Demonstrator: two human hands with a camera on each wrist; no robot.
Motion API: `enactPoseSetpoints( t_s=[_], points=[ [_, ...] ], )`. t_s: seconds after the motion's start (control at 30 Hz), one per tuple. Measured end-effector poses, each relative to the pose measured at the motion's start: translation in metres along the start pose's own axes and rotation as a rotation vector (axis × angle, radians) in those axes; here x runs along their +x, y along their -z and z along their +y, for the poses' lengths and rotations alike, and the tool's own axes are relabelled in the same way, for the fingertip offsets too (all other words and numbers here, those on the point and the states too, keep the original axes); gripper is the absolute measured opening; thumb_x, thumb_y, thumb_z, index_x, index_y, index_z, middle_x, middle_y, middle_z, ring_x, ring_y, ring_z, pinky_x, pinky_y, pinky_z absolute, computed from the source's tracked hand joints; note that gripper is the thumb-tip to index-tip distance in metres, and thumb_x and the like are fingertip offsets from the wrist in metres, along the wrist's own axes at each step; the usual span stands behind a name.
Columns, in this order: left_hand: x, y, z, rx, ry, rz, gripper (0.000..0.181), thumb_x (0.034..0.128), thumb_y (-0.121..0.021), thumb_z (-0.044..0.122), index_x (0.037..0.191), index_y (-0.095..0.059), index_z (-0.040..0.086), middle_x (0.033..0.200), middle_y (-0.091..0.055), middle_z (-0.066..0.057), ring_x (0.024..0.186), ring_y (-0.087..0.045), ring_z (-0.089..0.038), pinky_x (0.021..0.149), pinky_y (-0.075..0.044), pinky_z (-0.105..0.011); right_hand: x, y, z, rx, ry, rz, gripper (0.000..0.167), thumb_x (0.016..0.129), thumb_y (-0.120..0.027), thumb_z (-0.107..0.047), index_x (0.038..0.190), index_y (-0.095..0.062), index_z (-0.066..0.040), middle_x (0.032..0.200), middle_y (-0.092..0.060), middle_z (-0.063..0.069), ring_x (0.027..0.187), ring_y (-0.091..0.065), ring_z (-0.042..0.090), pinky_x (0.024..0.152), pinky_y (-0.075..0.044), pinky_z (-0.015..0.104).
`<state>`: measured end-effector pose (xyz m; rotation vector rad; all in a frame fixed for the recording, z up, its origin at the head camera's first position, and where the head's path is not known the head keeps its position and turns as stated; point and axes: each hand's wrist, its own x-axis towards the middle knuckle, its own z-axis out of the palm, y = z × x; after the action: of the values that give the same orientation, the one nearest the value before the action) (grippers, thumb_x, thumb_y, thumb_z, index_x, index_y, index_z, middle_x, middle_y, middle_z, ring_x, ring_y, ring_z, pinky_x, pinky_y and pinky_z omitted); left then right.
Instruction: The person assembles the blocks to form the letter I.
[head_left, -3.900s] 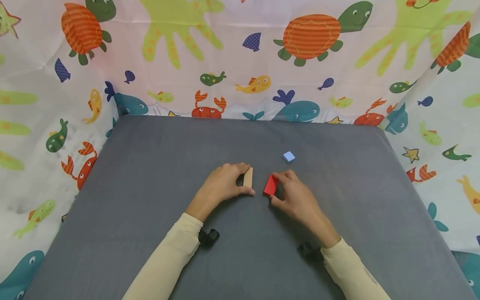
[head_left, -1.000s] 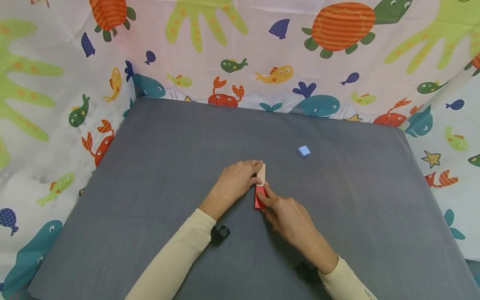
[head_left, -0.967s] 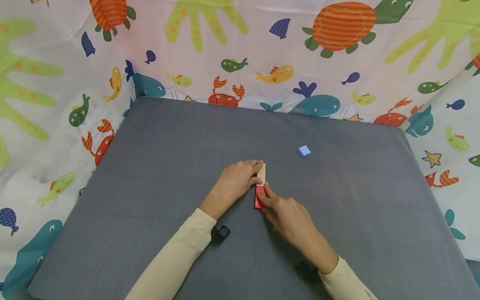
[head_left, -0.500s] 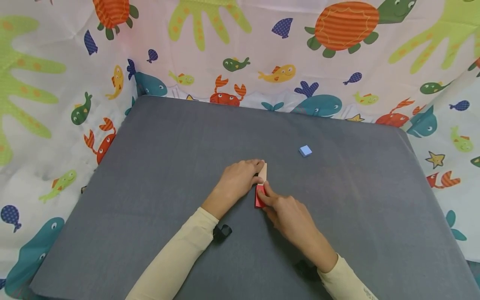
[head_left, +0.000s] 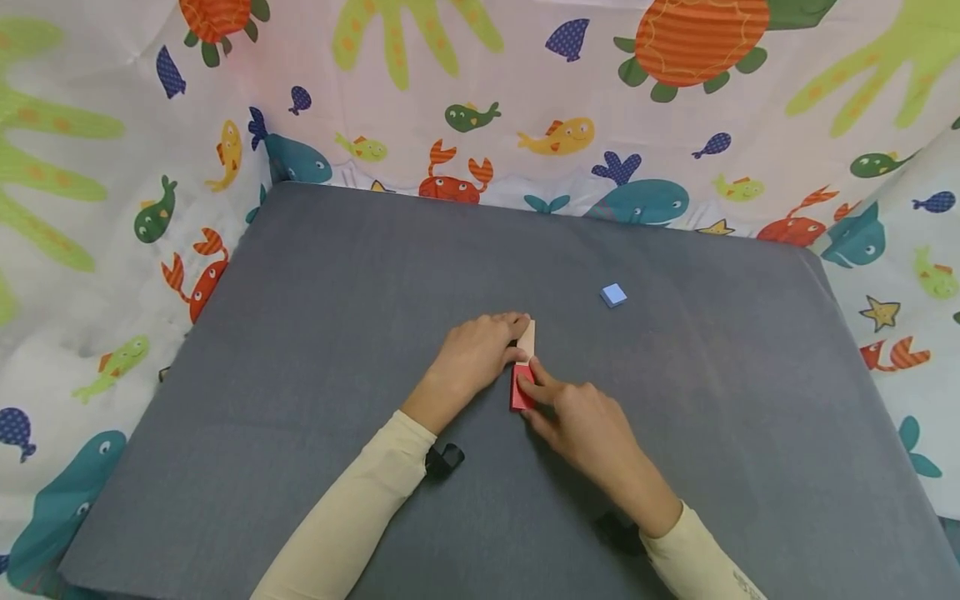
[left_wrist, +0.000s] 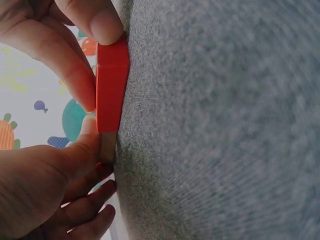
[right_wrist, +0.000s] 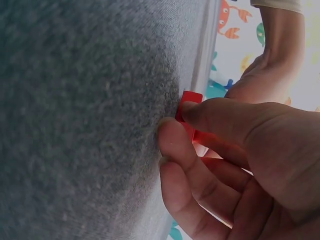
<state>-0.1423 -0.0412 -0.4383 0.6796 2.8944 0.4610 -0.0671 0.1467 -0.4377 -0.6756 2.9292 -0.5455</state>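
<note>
In the head view two small blocks lie end to end on the grey cloth, near its middle. My left hand (head_left: 474,357) holds the far one, a plain wooden block (head_left: 528,340), from its left side with thumb and fingers. The near one is a red block (head_left: 521,393), pinched by my right hand (head_left: 588,423), with a finger on its top. In the left wrist view the red block (left_wrist: 111,95) meets the wooden block (left_wrist: 108,146). Fingers cover much of the red block (right_wrist: 194,97) in the right wrist view.
A light blue block (head_left: 613,295) lies farther back and to the right, apart from both hands. The grey cloth-covered table (head_left: 360,275) ends at a white curtain (head_left: 510,83) printed with sea animals, which also runs along both sides.
Several seconds ago the wooden and red blocks were apart; the right hand has brought the red one against the wooden one's near end. Over the last second only the head view shifts slightly.
</note>
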Motion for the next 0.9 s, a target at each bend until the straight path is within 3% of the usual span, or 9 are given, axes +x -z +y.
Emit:
enactPoseSetpoints(
  t_s=[0.33, 0.9],
  points=[
    [-0.0017, -0.0029, -0.0027, -0.029, 0.002, -0.006, 0.061, 0.1034, -0.068, 0.038, 0.158, -0.052, 0.018, 0.159, -0.054, -0.001, 0.141, -0.057, -0.027, 0.105, -0.054, -0.049, 0.0025, 0.0007, 0.0008, 0.023, -0.011, -0.044, 0.051, 0.092, -0.085, -0.024, 0.140, -0.070, -0.019, 0.152, -0.058, 0.002, 0.043, -0.019, 0.005, 0.037, -0.023, 0.026],
    [0.0010, -0.0027, -0.0022, -0.016, 0.008, -0.004, 0.061, 0.1032, -0.067, 0.041, 0.158, -0.052, 0.019, 0.159, -0.054, 0.000, 0.140, -0.058, -0.025, 0.103, -0.056, -0.047, 0.0044, 0.0032, -0.0010, -0.040, -0.001, -0.005, 0.047, 0.090, -0.086, -0.031, 0.134, -0.074, -0.018, 0.149, -0.061, 0.002, 0.048, -0.019, 0.007, 0.039, -0.023, 0.027]
  ],
)
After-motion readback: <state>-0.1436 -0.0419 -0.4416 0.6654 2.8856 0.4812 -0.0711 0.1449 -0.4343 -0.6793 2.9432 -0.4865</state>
